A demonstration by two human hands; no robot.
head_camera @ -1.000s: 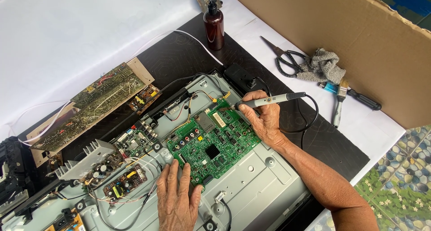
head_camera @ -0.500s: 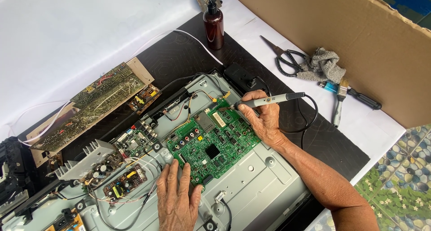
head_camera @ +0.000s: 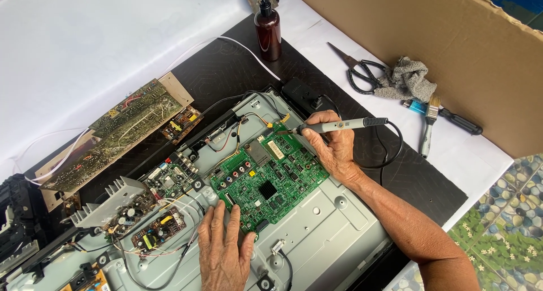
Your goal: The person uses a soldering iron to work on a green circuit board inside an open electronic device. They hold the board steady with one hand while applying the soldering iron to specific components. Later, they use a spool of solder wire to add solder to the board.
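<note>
Nothing has shifted since the earlier frames: both hands sit exactly where they were. Right hand (head_camera: 334,149) is curled shut around a slim grey pen-shaped probe with a black cord (head_camera: 339,124), pinched between thumb and fingers, its tip touching the far corner of the green rectangular circuit board (head_camera: 268,180). That board is crowded with small chips, a square black heat sink at its middle and a row of round sockets along its left edge. Left hand (head_camera: 223,248) lies flat, fingers spread and holding nothing, fingertips pressing the board's near edge. It all rests on a grey sheet-metal chassis (head_camera: 328,229), on a black mat over a white table, a brown cardboard sheet (head_camera: 452,53) standing along the far right side. The probe lies almost level, long axis running left-right, tip pointing left, cord trailing off right.
</note>
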